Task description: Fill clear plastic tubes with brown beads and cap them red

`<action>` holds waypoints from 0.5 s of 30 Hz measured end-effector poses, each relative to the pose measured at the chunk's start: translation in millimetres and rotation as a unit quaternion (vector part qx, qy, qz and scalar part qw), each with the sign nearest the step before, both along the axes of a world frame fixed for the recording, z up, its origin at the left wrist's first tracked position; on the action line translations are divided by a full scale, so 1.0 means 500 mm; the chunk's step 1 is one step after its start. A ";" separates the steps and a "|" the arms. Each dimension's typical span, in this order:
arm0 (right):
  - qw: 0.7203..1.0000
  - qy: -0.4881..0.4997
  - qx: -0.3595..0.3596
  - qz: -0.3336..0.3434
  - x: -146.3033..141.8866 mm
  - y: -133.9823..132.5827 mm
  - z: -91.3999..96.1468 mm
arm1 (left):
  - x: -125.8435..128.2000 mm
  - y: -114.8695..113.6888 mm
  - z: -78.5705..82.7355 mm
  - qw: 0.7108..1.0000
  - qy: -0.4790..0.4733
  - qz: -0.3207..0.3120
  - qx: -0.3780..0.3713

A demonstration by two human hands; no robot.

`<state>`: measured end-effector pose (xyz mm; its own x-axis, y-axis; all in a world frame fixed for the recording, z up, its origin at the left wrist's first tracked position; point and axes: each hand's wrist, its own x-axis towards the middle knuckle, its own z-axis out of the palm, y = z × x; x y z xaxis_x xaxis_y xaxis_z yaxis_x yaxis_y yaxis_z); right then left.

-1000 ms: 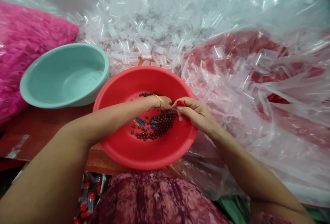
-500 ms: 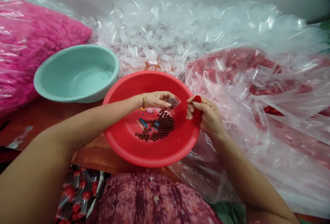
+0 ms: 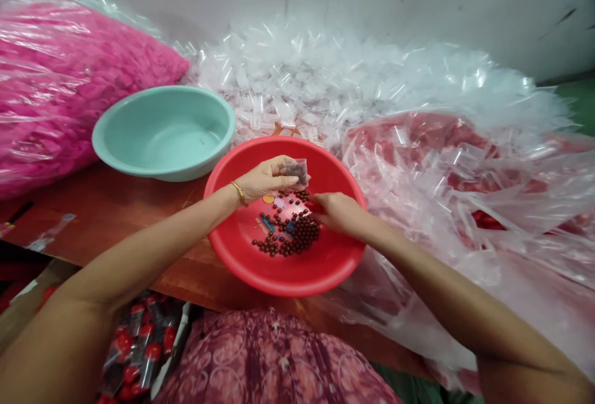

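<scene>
A red plastic basin [image 3: 288,277] sits in front of me with several small dark brown beads [image 3: 292,237] heaped on its floor. My left hand [image 3: 267,178] hovers over the basin's far side, pinching a small clear plastic bag [image 3: 297,170] that has a few beads inside. My right hand [image 3: 337,212] reaches down into the basin beside the bead heap, fingers closed around a small red piece that barely shows at its fingertips.
An empty teal basin [image 3: 162,131] stands to the left on the brown table [image 3: 102,212]. A pile of small clear bags [image 3: 325,82] lies behind, a pink-filled sack [image 3: 60,75] at left, a plastic sack of red pieces [image 3: 465,162] at right. Filled packets [image 3: 134,342] lie by my lap.
My hands parted: the left lifted the small bag up over the basin, and the right dropped from the rim down to the beads. The view tilted upward.
</scene>
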<state>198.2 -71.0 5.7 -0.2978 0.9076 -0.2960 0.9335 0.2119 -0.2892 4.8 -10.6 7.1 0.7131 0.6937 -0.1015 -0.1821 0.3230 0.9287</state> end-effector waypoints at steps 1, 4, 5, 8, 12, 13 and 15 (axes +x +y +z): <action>0.997 -0.059 -0.006 0.039 -0.013 0.005 -0.005 | -0.003 -0.001 -0.002 1.000 -0.001 0.012 0.003; 0.988 -0.117 -0.033 0.096 -0.041 0.010 -0.028 | -0.007 0.001 -0.007 0.999 -0.011 0.045 0.021; 0.986 -0.119 -0.041 0.105 -0.045 0.009 -0.036 | -0.006 0.002 -0.008 0.998 -0.013 0.055 0.029; 0.986 -0.078 -0.055 0.138 -0.038 0.006 -0.053 | -0.002 0.007 -0.007 0.995 -0.002 0.085 0.054; 0.991 0.000 -0.033 0.127 -0.005 0.020 -0.042 | 0.002 0.009 0.000 0.991 0.018 0.118 0.060; 0.993 0.012 -0.024 0.111 0.004 0.025 -0.033 | 0.002 0.009 0.001 0.991 0.027 0.113 0.059; 0.995 0.078 -0.005 0.057 0.018 0.035 -0.007 | -0.002 0.007 -0.002 0.993 0.050 0.090 0.057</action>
